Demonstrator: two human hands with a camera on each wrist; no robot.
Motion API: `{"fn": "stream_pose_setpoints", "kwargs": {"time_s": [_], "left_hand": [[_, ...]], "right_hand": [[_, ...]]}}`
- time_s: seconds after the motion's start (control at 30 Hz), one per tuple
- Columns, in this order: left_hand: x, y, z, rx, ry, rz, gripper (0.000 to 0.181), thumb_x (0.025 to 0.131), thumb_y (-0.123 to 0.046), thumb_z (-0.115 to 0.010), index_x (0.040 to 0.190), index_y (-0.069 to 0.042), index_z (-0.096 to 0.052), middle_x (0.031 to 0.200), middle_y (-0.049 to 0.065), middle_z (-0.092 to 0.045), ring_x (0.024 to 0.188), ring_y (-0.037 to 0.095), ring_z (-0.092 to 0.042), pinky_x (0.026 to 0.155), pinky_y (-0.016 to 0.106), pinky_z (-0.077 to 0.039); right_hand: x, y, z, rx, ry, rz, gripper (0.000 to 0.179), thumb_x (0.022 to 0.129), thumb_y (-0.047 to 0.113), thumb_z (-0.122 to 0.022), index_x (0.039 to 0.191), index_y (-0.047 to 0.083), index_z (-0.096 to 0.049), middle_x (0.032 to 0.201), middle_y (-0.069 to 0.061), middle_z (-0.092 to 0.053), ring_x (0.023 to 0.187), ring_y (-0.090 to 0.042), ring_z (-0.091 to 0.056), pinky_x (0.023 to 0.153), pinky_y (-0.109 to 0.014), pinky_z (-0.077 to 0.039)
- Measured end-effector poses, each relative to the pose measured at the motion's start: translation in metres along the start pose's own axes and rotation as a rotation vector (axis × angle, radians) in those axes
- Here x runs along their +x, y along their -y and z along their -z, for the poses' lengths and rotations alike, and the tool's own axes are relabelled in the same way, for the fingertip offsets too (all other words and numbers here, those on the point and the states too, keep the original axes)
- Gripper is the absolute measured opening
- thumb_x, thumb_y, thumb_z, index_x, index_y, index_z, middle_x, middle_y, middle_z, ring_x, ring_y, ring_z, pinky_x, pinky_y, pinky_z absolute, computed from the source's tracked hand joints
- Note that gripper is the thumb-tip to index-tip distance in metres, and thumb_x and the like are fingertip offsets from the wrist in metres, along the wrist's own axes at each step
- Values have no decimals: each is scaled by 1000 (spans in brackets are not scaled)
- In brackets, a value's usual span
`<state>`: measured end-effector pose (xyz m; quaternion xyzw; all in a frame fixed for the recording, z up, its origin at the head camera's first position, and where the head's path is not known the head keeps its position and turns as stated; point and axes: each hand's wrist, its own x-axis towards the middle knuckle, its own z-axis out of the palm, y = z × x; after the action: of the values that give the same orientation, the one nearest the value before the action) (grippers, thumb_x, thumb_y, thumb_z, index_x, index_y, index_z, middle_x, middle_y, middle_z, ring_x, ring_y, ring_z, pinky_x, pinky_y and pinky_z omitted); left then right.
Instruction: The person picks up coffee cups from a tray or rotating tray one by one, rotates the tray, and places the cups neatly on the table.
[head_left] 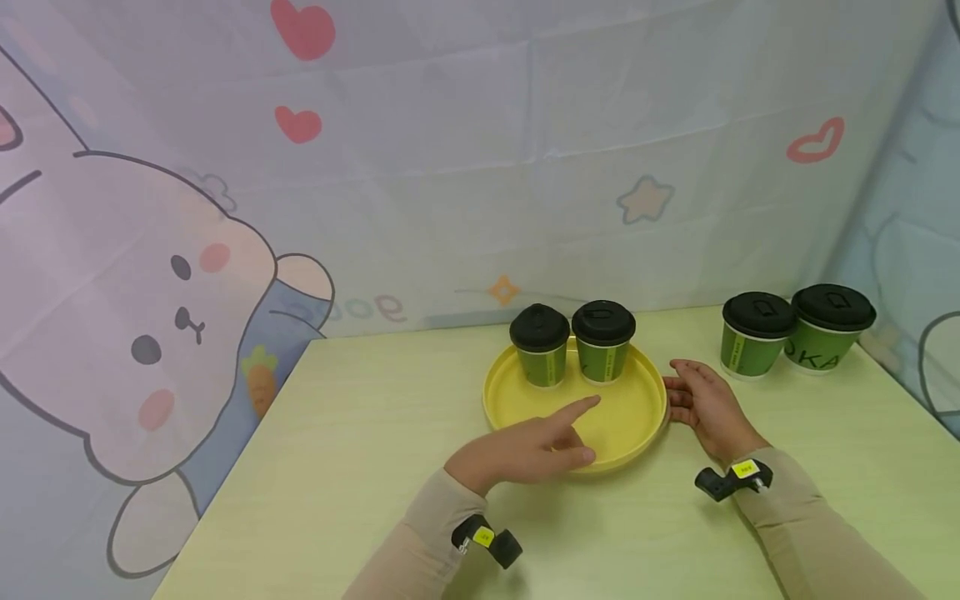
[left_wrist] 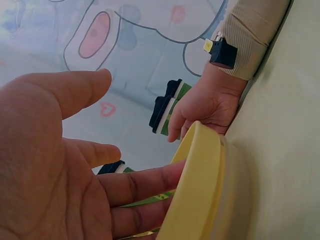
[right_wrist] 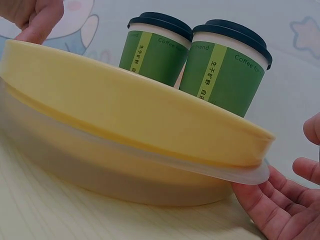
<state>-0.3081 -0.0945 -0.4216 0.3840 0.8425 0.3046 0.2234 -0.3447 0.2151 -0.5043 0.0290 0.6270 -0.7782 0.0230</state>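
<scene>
On the table (head_left: 330, 450), the yellow tray (head_left: 630, 421) bearing two coffee cups (head_left: 542, 363) is touched at its rim by the unclosed grip of the right hand (head_left: 708, 410), while the left hand (head_left: 521, 452), index outstretched, grip loose and empty, is held above.

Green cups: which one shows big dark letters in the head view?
The far-right cup, off the yellow tray; the other three cups show a yellowish stripe instead.

Behind a yellowish table (head_left: 360, 433) hangs a pale backdrop (head_left: 450, 167) printed with a rabbit (head_left: 187, 317) and hearts (head_left: 309, 35).
</scene>
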Motion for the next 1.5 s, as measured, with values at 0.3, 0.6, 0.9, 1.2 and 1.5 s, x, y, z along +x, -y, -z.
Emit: {"fn": "stream_pose_setpoints", "kwargs": {"time_s": [0.3,0.6,0.9,1.2,1.5], "left_hand": [[-4,2,8,0,9,51,62,105,-47,-50,159,-24,-31,103,-5,-67,90,8,-63,81,25,-51],[-8,6,14,40,-14,91,42,106,-49,-44,122,-18,-68,108,-11,-67,99,5,-60,88,26,-49],[-13,2,17,58,-19,203,46,104,-55,-44,107,-24,-78,115,-13,-70,106,4,-63,94,29,-50],[-14,4,19,124,-52,216,45,103,-55,-46,101,-24,-78,106,-13,-71,97,3,-64,88,29,-51],[-16,11,28,169,-169,149,40,104,-47,-51,90,-16,-70,80,-8,-59,74,8,-55,71,28,-46]], "right_hand": [[-1,0,2,-11,-1,-3,72,106,47,-45,156,1,-21,111,2,-58,89,-7,-61,75,-24,-58],[-2,0,1,-17,-10,-3,67,107,45,-44,155,3,-24,112,2,-57,88,-7,-61,74,-23,-58],[-1,1,0,-3,-15,-5,64,107,43,-44,154,3,-25,111,2,-58,88,-7,-62,74,-24,-58],[-1,0,0,-8,-17,-2,65,108,42,-43,155,2,-23,112,1,-57,88,-7,-62,74,-23,-58],[-1,-1,1,-15,-25,-5,64,108,43,-43,154,2,-25,113,1,-57,89,-8,-62,75,-24,-58]]}}
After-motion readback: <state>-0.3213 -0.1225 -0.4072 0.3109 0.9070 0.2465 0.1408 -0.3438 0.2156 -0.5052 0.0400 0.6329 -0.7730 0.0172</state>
